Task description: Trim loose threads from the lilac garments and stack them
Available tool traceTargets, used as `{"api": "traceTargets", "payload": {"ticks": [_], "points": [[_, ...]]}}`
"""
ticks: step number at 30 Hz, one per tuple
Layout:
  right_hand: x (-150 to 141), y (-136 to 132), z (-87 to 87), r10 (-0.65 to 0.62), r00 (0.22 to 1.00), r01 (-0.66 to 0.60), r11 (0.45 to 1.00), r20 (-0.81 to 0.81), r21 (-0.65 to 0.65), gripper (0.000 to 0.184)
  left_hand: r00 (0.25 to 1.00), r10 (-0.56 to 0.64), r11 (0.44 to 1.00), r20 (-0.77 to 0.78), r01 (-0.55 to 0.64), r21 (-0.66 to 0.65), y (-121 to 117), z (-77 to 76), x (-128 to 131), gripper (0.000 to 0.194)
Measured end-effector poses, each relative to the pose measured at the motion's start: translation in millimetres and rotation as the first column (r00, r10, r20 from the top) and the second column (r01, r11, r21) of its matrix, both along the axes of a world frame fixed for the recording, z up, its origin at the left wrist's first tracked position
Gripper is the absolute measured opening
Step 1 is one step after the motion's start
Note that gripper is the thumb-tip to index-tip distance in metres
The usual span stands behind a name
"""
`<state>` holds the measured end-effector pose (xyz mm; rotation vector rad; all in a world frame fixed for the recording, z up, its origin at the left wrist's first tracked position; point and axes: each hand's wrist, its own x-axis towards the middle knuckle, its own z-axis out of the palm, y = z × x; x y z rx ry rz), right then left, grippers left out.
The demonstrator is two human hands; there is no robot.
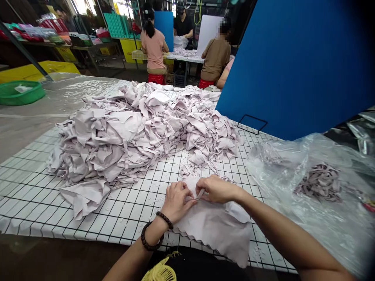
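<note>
A pale lilac-grey piece of fabric (216, 226) with a scalloped edge lies on the checked tablecloth (123, 218) close in front of me. Its upper part is pinched by my left hand (177, 201), thumb and fingertips pressed together. Right beside it, my right hand (215, 188) is closed on the same fabric, with a narrow strip showing at its fingers. The fingertips of both hands almost touch. Just beyond them sits a large heap of similar fabric pieces (117, 140), and one loose piece (86, 195) lies at the heap's near left.
At the right, a clear plastic bag (281, 187) holds a bundle of strips (319, 181). A blue board (293, 70) stands behind it on a black wire stand (252, 124). A green basket (20, 93) sits far left. Several people work at a table farther back.
</note>
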<state>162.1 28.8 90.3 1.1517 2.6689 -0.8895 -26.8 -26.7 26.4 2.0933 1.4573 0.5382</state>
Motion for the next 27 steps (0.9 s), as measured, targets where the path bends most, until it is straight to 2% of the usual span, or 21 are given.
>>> {"api": "traceTargets", "payload": {"ticks": [3,8,11,15,18,20,21,22,24,25,26,27], "points": [[5,20,-4.3,-0.031,0.999,0.030,0.999,-0.031,-0.023,0.031,0.996,0.080,0.995,-0.025,-0.079,0.058,-1,-1.9,-5,0.029],[21,43,-20.1,-0.168,0.981,0.171,0.985,-0.096,0.018,0.031,0.978,0.208,0.975,-0.006,-0.207,0.077,-5,-13.5,-12,0.019],[30,67,-22.7,-0.299,0.949,0.297,0.954,-0.102,-0.031,0.032,0.969,0.243,0.967,0.045,-0.246,0.063,-7,-14.9,-14,0.033],[17,105,-32.5,-0.533,0.835,0.539,0.842,-0.137,0.013,0.015,0.971,0.210,0.976,0.113,-0.214,0.028,-4,-3.0,-20,0.042],[5,118,-38.8,-0.530,0.833,0.531,0.846,-0.157,-0.040,0.014,0.964,0.186,0.981,0.191,-0.194,0.020,8,7.6,-32,0.034],[12,119,-34.4,-0.533,0.807,0.522,0.845,-0.256,-0.116,0.015,0.952,0.182,0.981,0.246,-0.194,0.025,23,12.4,-39,0.026],[20,117,-29.1,-0.555,0.747,0.524,0.830,-0.365,-0.189,0.015,0.945,0.180,0.981,0.272,-0.193,0.025,33,14.5,-40,0.024],[30,115,-22.0,-0.585,0.641,0.514,0.808,-0.497,-0.289,0.015,0.937,0.175,0.981,0.303,-0.191,0.027,45,16.7,-39,0.025],[50,108,-4.4,-0.633,0.334,0.410,0.765,-0.698,-0.497,0.018,0.918,0.145,0.983,0.369,-0.175,0.049,72,22.9,-27,0.033],[58,103,4.9,-0.643,0.193,0.332,0.754,-0.741,-0.567,0.021,0.903,0.119,0.983,0.412,-0.166,0.080,87,27.0,-17,0.043],[64,99,13.9,-0.645,0.103,0.263,0.752,-0.757,-0.605,0.024,0.893,0.065,0.983,0.446,-0.134,0.125,101,31.6,-4,0.055],[67,95,22.0,-0.644,0.047,0.203,0.754,-0.763,-0.624,0.025,0.882,-0.002,0.982,0.471,-0.088,0.168,114,36.5,9,0.062]]}}
